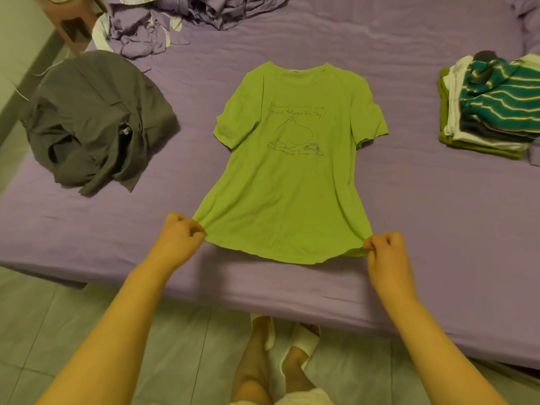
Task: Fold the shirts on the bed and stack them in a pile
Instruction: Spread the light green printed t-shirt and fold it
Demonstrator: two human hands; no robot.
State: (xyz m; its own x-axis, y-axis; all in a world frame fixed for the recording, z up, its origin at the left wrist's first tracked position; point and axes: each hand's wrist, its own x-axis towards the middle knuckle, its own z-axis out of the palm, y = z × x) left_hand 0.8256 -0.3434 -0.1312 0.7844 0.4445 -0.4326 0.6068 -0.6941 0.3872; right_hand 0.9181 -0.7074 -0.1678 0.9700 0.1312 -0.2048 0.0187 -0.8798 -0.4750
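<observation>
- The bed, under a purple sheet, fills most of the view, its near edge running across the lower part of the frame above a tiled floor.
- A heap of crumpled purple bedding lies bunched along the far side of the bed, towards the left.
- A green T-shirt lies flat in the middle of the bed, front side up, collar at the far end and hem towards the person, both short sleeves spread out; a dark line drawing with handwritten lettering is printed on the chest.
- A grey shirt sits crumpled and unfolded on the left part of the bed, well apart from the green one.
- A pile of folded clothes rests at the right edge of the bed, with a teal striped garment on top and white and green layers beneath.
- The left hand is curled tight, pinching the hem's left corner of the green T-shirt.
- The right hand is likewise curled, pinching the hem's right corner, so the hem stretches between the two hands.
- The person's feet in white slippers stand on the floor just below the bed's edge.
</observation>
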